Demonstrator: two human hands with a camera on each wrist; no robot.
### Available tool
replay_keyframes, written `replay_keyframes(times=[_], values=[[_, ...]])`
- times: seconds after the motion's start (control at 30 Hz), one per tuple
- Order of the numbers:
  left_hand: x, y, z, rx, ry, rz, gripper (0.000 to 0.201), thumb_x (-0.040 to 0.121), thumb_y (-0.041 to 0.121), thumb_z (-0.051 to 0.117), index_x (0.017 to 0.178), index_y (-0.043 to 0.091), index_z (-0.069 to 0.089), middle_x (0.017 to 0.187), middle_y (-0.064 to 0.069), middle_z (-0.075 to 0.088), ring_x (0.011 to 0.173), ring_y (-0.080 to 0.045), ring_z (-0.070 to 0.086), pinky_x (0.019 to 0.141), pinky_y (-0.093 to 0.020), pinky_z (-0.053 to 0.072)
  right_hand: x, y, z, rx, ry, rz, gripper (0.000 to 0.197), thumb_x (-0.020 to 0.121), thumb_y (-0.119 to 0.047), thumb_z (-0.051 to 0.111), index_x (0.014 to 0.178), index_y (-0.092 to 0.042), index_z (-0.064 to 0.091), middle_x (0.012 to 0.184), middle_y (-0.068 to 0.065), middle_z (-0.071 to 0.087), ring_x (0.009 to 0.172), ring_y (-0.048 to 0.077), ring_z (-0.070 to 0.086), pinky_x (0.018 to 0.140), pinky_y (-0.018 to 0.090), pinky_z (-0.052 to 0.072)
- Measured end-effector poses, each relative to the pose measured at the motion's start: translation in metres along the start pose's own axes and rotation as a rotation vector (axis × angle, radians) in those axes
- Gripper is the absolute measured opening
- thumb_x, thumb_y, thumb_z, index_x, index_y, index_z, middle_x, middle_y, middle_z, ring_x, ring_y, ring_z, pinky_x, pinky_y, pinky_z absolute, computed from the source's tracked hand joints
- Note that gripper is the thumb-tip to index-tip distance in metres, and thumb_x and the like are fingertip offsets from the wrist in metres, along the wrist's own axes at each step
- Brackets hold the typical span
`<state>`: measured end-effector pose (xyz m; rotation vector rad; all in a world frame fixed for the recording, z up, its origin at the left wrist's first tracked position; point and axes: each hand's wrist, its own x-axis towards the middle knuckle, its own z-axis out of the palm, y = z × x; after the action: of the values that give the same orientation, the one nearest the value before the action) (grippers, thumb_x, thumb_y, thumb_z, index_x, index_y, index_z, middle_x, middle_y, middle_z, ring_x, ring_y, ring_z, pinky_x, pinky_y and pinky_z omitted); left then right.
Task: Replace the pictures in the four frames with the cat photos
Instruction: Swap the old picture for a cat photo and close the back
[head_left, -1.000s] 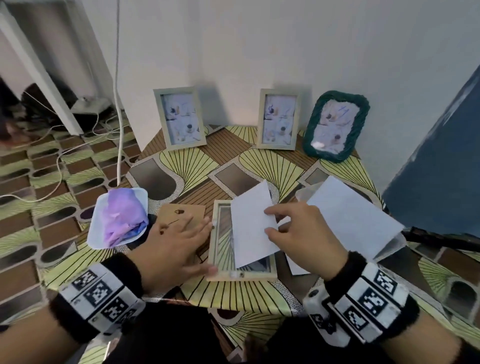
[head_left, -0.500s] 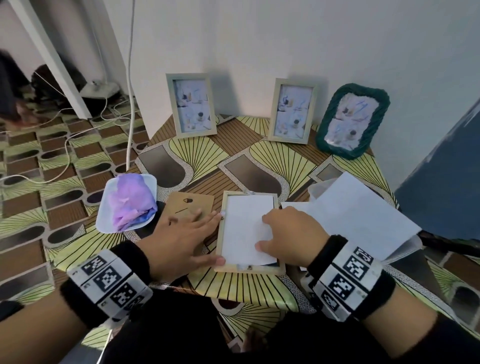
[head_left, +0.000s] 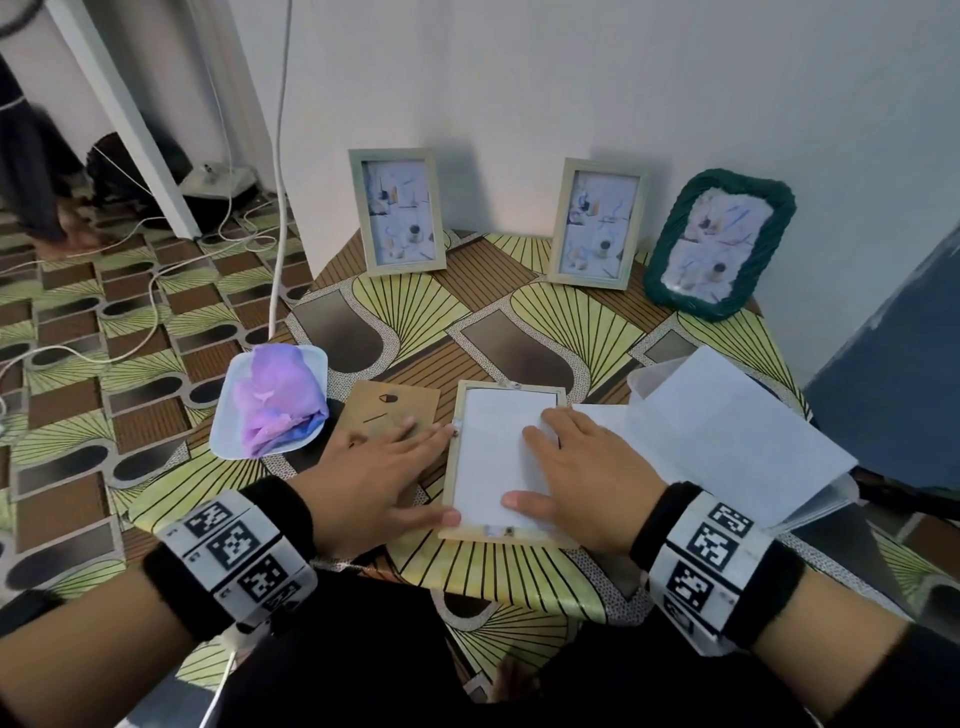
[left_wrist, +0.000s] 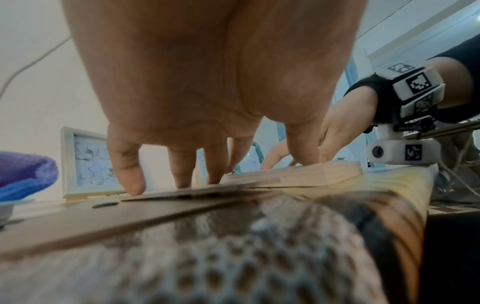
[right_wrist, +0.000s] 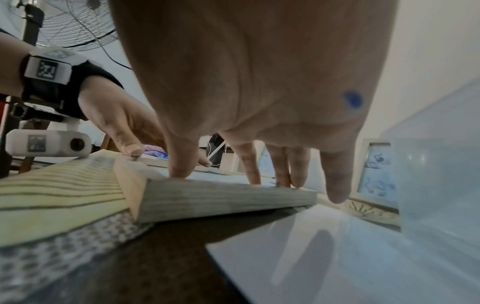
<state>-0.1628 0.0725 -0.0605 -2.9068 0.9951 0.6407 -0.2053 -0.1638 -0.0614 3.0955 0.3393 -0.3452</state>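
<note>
Two hands were laid flat at a wooden frame (head_left: 501, 535) lying face down near the front edge of the bench (head_left: 524, 582). White paper (head_left: 493, 457) sat inside it, pressed by the straight fingers of the right hand (head_left: 582, 483), whose grip held nothing. The left hand (head_left: 374, 478), fingers spread, rested on a brown backing board (head_left: 384, 410), its thumb against the frame's left edge. Three frames (head_left: 399, 210) were stood along the wall.
</note>
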Motion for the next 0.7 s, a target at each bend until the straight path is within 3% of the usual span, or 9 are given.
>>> replay_keyframes(times=[0.13,0.27,0.37,0.47,0.6,0.7], values=[[0.000,-0.001,0.001,-0.015,0.016,-0.003,0.094,0.078,0.082,0.023,0.151,0.038,-0.018,0.159,0.018,-0.004,0.147,-0.004,-0.012,0.119,-0.047,0.006,0.009,0.007,-0.001,0.107,-0.044,-0.030,0.079,0.088,-0.066,0.048,0.144,-0.014,0.027,0.164,0.007,0.000,0.149,0.024,0.012,0.116,0.045,0.023],[0.000,-0.002,0.002,-0.027,0.026,0.000,0.096,0.074,0.085,0.020,0.150,0.041,-0.018,0.144,0.027,-0.010,0.147,-0.002,-0.011,0.120,-0.047,0.006,0.017,0.013,0.001,0.098,-0.162,-0.036,0.099,0.088,-0.071,0.043,0.156,-0.014,-0.002,0.164,0.004,-0.013,0.152,0.018,-0.004,0.121,0.048,0.006],[0.002,-0.005,0.005,-0.022,0.047,0.005,0.096,0.073,0.086,0.019,0.151,0.041,-0.016,0.140,0.028,-0.013,0.144,0.001,-0.012,0.119,-0.046,0.005,0.020,0.014,0.002,0.038,-0.163,-0.043,0.099,0.088,-0.073,0.039,0.156,-0.013,-0.002,0.164,0.005,-0.011,0.152,0.018,-0.006,0.122,0.049,0.008],[0.003,-0.006,0.007,-0.027,0.064,0.014,0.097,0.073,0.088,0.018,0.151,0.041,-0.013,0.144,0.028,-0.012,0.141,0.005,-0.013,0.119,-0.047,0.006,0.021,0.010,0.002,0.015,-0.156,-0.038,0.099,0.089,-0.071,0.040,0.156,-0.011,-0.001,0.164,0.007,-0.009,0.152,0.020,-0.004,0.122,0.043,0.014],[-0.002,-0.015,0.008,-0.034,0.110,0.001,0.097,0.073,0.087,0.019,0.153,0.039,-0.007,0.162,0.014,-0.002,0.148,-0.004,-0.006,0.119,-0.043,0.008,0.022,0.010,0.004,0.059,-0.150,-0.027,0.098,0.090,-0.069,0.041,0.156,-0.011,-0.003,0.164,0.005,-0.012,0.152,0.018,-0.007,0.121,0.038,0.012],[-0.013,-0.028,0.010,0.066,0.090,-0.003,0.107,0.070,0.089,0.019,0.155,0.030,-0.009,0.162,0.010,-0.010,0.148,-0.005,-0.014,0.118,-0.033,0.000,0.022,0.013,0.004,0.098,-0.142,-0.032,0.101,0.087,-0.072,0.043,0.156,-0.012,-0.001,0.164,0.004,-0.011,0.152,0.016,-0.005,0.121,0.037,0.012]])
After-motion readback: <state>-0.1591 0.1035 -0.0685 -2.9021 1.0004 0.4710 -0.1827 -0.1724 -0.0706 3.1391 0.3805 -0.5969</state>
